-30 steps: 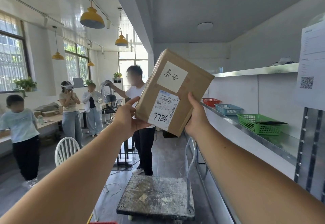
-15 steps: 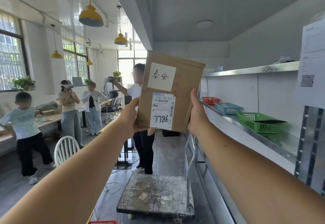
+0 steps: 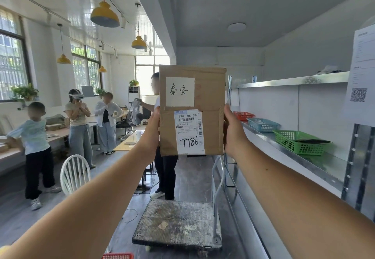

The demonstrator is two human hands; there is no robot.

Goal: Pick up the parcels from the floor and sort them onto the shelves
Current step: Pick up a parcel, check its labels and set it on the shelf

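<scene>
Two hands hold one parcel (image 3: pixel 192 110) upright at centre frame: left hand (image 3: pixel 151 134) clasps its 9 o'clock edge, right hand (image 3: pixel 233 134) its 3 o'clock edge. Shelf (image 3: pixel 304 155) with green basket (image 3: pixel 298 143) lies at 3 o'clock; cart (image 3: pixel 178 224) at 6 o'clock.

The parcel (image 3: pixel 192 110), tilted a second ago, now stands upright and square to the camera.

Fingers of both hands hidden behind parcel (image 3: pixel 203 100); label (image 3: pixel 189 131) fine print illegible; red basket (image 3: pixel 117 256) cut off at btm edge.
</scene>
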